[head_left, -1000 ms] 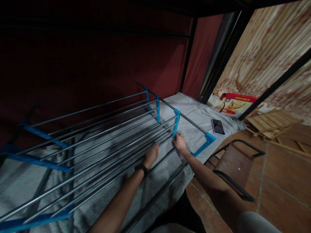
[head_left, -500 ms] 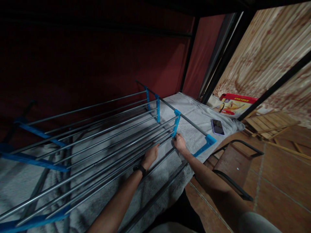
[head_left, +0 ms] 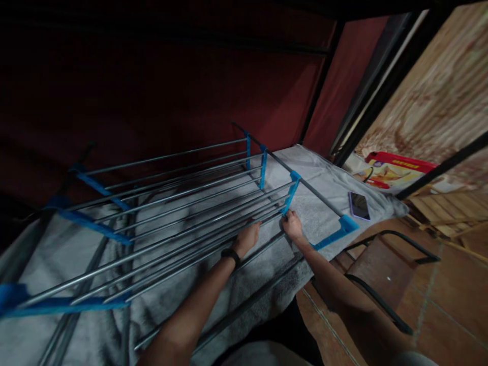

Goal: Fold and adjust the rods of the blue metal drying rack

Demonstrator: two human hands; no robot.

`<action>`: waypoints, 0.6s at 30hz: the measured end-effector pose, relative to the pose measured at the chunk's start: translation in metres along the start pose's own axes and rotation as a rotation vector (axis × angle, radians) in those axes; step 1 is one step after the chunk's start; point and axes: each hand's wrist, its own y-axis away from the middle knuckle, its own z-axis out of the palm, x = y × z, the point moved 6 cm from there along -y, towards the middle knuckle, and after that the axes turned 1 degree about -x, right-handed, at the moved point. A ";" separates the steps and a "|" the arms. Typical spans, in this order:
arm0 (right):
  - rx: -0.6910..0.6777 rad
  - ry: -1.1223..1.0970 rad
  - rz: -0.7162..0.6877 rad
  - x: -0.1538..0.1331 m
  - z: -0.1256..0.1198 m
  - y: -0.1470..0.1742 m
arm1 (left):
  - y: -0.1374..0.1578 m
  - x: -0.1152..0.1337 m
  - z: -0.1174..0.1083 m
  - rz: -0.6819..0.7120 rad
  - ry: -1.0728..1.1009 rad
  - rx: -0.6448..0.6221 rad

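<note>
In the head view, your left hand (head_left: pixel 247 239) curls its fingers round a near tube of the rack (head_left: pixel 174 237), which stands on the grey blanket (head_left: pixel 312 213); your right hand (head_left: pixel 293 226) pinches the rack beside a blue bracket's (head_left: pixel 292 192) lower end.

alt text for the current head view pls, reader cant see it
A person's bare left hand and bare right hand are at the near side of a grey metal rack with blue plastic brackets, the right beside one bracket's lower end. The rack lies on a grey plush cloth, with a purple-edged rectangular phone to the right.
</note>
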 end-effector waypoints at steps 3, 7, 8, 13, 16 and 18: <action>-0.004 0.008 -0.002 0.002 0.010 0.001 | 0.011 0.002 -0.002 -0.032 -0.020 -0.013; 0.066 0.056 -0.012 0.015 0.026 -0.007 | 0.024 -0.004 -0.008 -0.109 -0.063 -0.023; 0.068 0.062 -0.022 0.018 0.030 -0.009 | 0.029 -0.006 -0.010 -0.124 -0.074 -0.018; 0.054 0.089 -0.031 0.029 0.036 -0.013 | 0.074 -0.009 -0.021 -0.163 -0.114 0.082; 0.042 0.091 -0.023 0.030 0.037 -0.014 | 0.122 -0.019 -0.030 -0.200 -0.096 0.224; 0.037 0.089 -0.016 0.030 0.037 -0.015 | 0.161 -0.037 -0.041 -0.287 -0.043 0.394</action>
